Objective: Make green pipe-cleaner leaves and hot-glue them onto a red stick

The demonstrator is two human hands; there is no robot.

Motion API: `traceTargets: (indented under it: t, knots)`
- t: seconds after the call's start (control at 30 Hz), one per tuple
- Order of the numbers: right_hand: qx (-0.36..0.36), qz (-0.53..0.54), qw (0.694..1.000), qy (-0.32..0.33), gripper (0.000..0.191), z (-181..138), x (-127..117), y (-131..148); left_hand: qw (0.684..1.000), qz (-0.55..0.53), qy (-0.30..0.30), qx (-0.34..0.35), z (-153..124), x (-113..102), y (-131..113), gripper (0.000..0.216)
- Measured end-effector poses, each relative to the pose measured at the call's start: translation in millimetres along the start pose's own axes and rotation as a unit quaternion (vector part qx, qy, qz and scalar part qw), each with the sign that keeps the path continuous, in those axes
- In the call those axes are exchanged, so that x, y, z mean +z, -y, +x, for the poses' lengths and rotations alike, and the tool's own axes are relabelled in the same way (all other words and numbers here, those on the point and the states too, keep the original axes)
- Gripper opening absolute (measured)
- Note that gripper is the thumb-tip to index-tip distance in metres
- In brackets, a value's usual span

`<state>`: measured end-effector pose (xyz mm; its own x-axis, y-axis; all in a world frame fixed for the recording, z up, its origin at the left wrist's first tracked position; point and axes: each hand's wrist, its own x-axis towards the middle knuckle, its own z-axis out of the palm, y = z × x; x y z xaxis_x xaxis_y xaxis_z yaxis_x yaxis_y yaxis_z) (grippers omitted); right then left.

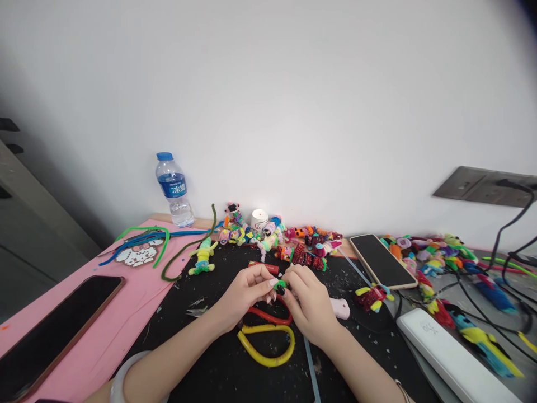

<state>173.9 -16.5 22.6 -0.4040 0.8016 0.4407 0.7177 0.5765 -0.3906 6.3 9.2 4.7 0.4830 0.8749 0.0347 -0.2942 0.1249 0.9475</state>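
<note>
Both my hands meet over the black mat (210, 347) in the middle of the table. My left hand (245, 294) and my right hand (308, 302) pinch a small green and black pipe-cleaner piece (280, 286) between their fingertips. Under the hands lie scissors with a yellow handle loop (268, 347) and a red one (268, 318). A red tube-like thing (264, 266) lies just beyond my left fingers. A small pink object (340, 308) sits right of my right hand.
Several finished pipe-cleaner figures (277, 235) line the wall, more at the right (436, 257). A water bottle (174, 190) stands at the back left. Two phones (54, 330) (381, 260), a white power bank (453, 358), cables (503, 302), loose green and blue pipe cleaners (142, 240).
</note>
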Motion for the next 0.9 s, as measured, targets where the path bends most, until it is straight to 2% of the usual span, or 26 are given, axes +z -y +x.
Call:
traceTargets:
  t: [0.57, 0.9]
  knots:
    - [0.018, 0.081, 0.995, -0.050, 0.018, -2.5, 12.5, -4.1, 0.999, 0.029, 0.005, -0.016, 0.2, 0.1, -0.6, 0.019]
    - [0.040, 0.097, 0.992, -0.063, 0.019, -2.0, 13.2, -2.4, 0.999, 0.044, 0.016, 0.019, -0.5, 4.9, -3.1, 0.015]
